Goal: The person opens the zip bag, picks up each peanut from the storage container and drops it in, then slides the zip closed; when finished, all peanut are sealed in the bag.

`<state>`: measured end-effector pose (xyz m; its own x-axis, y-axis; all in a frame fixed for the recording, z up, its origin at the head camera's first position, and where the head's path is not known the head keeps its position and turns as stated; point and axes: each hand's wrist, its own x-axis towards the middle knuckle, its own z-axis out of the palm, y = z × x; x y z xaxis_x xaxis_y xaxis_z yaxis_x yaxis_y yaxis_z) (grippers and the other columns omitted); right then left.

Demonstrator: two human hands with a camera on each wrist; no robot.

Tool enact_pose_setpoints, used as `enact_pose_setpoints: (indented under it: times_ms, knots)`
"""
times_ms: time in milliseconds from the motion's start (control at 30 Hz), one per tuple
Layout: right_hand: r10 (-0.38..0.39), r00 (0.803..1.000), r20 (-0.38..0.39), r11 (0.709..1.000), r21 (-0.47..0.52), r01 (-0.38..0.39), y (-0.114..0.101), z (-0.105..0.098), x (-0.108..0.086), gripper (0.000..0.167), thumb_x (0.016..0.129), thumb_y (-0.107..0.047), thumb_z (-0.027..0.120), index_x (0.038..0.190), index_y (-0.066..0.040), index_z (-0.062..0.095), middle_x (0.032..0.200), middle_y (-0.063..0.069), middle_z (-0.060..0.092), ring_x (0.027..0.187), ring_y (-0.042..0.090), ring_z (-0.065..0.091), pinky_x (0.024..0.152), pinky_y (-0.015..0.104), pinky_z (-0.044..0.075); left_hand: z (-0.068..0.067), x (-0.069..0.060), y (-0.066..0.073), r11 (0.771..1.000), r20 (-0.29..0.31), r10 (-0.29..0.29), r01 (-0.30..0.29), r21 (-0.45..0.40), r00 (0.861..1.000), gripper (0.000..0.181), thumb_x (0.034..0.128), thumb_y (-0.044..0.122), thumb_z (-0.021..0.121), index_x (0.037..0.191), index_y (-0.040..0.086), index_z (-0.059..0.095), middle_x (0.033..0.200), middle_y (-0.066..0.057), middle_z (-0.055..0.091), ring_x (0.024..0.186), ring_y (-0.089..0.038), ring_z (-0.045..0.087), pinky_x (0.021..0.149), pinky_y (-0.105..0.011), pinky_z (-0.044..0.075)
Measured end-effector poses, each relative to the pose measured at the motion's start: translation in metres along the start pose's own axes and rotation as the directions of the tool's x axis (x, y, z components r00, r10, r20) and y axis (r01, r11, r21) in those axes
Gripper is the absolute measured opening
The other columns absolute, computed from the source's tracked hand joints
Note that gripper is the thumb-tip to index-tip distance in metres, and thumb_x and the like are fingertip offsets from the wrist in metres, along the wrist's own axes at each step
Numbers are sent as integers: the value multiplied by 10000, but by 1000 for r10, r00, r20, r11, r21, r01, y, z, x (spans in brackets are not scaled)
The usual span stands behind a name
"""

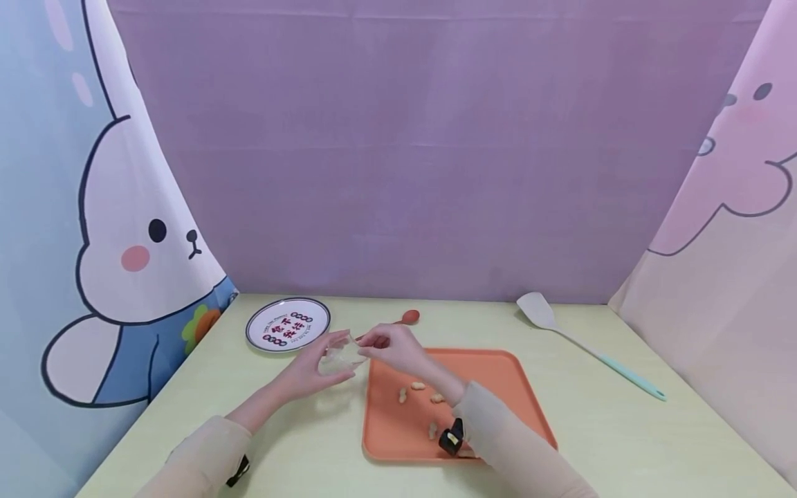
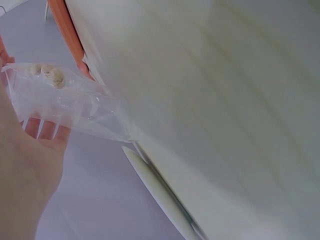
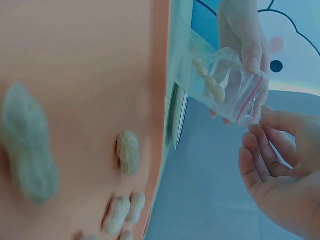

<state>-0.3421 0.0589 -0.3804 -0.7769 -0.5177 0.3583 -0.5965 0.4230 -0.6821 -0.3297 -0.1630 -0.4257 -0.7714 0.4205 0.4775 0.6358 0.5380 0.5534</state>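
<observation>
My left hand (image 1: 305, 370) holds a clear zip-lock bag (image 1: 342, 354) above the table, between the plate and the tray. Inside the bag lie peanuts (image 3: 215, 90), visible through the plastic in both wrist views. A red strip runs along the bag's mouth in the right wrist view. At that mouth, the thumb and fingertips of my right hand (image 1: 398, 349) pinch the edge of the plastic. Below the right forearm, several unshelled peanuts (image 1: 418, 386) are scattered over an orange tray (image 1: 498, 387); the sleeve hides part of the tray.
A white plate (image 1: 261, 335) with red lettering stands at the back left. Behind the hands lies a red spoon (image 1: 410, 317), its handle partly hidden. To the right rests a spatula (image 1: 598, 356) with a mint handle. A purple curtain (image 1: 398, 173) hangs along the back edge.
</observation>
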Motion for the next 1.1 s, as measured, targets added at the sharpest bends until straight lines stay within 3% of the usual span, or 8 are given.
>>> enact_pose_setpoints:
  times_ms: [167, 433, 867, 1100]
  knots:
    - [25, 1000, 6, 1000, 3, -25, 1, -14, -9, 129, 853, -201, 691, 954, -127, 720, 874, -14, 691, 758, 83, 616, 687, 196, 508, 1, 0, 1, 1000, 2, -8, 8, -9, 1000, 728, 771, 337, 766, 1360, 51, 446, 1249, -65, 592, 1130, -217, 560, 900, -369, 499]
    - [6, 1000, 16, 1000, 9, -6, 8, -46, -33, 141, 872, -217, 668, 972, -125, 705, 882, 21, 687, 769, 124, 626, 687, 226, 525, 2, 1, 0, 1000, 6, -4, 4, -9, 1000, 725, 770, 338, 765, 1359, 64, 444, 1254, -70, 596, 1146, -227, 559, 913, -376, 495]
    - [101, 995, 20, 993, -66, -99, 44, -85, -89, 112, 875, -192, 663, 936, -104, 699, 848, 21, 680, 739, 94, 602, 660, 221, 512, 3, 0, -1, 1000, 7, 2, -2, -14, 1000, 717, 773, 345, 763, 1352, 63, 448, 1249, -68, 598, 1127, -232, 574, 916, -387, 499]
    - [120, 992, 24, 988, -96, -117, 60, -96, -108, 183, 850, -188, 691, 929, -24, 699, 838, 26, 695, 726, 44, 601, 658, 219, 518, 2, 0, -1, 999, 1, 33, -33, -4, 999, 713, 770, 321, 769, 1344, 39, 453, 1231, -105, 606, 1117, -241, 576, 903, -389, 503]
